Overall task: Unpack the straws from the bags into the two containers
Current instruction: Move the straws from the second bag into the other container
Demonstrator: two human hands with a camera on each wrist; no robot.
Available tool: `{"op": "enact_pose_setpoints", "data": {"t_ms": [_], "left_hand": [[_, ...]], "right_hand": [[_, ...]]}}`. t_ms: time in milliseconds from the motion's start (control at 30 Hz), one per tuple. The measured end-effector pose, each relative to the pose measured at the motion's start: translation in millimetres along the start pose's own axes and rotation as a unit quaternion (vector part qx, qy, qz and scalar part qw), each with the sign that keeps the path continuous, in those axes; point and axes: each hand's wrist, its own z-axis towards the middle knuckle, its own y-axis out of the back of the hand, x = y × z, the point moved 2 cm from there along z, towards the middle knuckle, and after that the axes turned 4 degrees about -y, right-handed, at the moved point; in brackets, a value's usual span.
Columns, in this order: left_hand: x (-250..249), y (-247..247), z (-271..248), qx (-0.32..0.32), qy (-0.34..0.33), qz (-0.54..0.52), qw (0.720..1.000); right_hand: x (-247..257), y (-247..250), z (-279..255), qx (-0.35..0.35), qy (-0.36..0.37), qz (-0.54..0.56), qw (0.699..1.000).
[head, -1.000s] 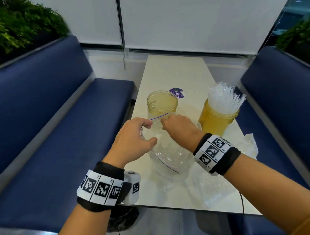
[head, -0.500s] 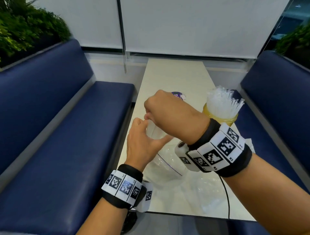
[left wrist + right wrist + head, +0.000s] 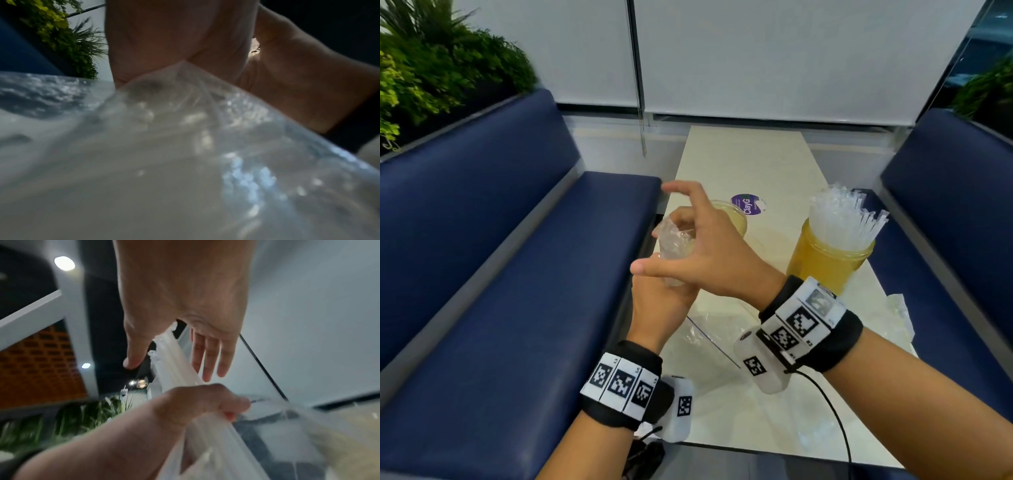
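My left hand (image 3: 661, 298) grips a clear bag of wrapped straws (image 3: 673, 246), held upright over the table's left edge. In the right wrist view the left hand's fingers (image 3: 205, 402) curl round the bag, and the straw bundle (image 3: 170, 363) sticks out above them. My right hand (image 3: 709, 246) hovers over the bundle's top with thumb and fingers spread straight on either side of it. Behind it stands an empty yellow jar (image 3: 738, 219), mostly hidden. A second yellow jar (image 3: 828, 263) at the right is packed with straws (image 3: 842, 219). The left wrist view shows only blurred bag plastic (image 3: 185, 146).
The narrow white table (image 3: 743, 161) runs away from me between two blue benches (image 3: 517, 274) (image 3: 955, 222). Crumpled empty bags (image 3: 900, 315) lie on its near right part. A purple sticker (image 3: 746, 205) sits mid-table. A cable (image 3: 835, 418) trails from my right wrist.
Both hands pinched the bag's mouth low on the table. The left hand has since lifted the bundle upright, and the right hand rose above it and spread its fingers.
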Motion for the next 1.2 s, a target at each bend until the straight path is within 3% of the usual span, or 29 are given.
{"op": "enact_pose_setpoints", "data": {"t_ms": [133,267,400,567,767,867,967,1200], "left_hand": [[1.3,5.8,7.1,0.011,0.023,0.060,0.998],[5.8,11.4,6.2,0.038,0.052,0.051,0.997],[11.0,19.0,0.3,0.050,0.044,-0.042,0.997],[9.7,29.2,2.8,0.105,0.009,0.046,0.993],[5.7,42.6,5.9,0.149,-0.012,0.145,0.978],[8.8,49.3,8.3,0.148,-0.005,0.169,0.974],[12.6,54.1,9.1,0.152,0.007,0.184,0.971],[21.1,57.3,11.2,0.149,0.026,0.173,0.973]], "right_hand": [[-17.2,-20.9,0.2,0.040,-0.005,-0.075,0.996],[-16.0,-29.4,-1.7,-0.026,0.035,-0.192,0.980],[-1.6,-15.2,7.3,-0.109,0.050,-0.185,0.975],[32.4,31.2,21.0,-0.180,0.027,-0.040,0.982],[53.1,102.5,43.0,-0.286,0.090,0.088,0.950],[21.3,115.5,70.9,-0.337,0.078,0.067,0.936],[-27.7,103.8,99.7,-0.346,0.025,0.015,0.938],[-138.7,42.1,119.6,-0.233,-0.131,-0.066,0.961]]}}
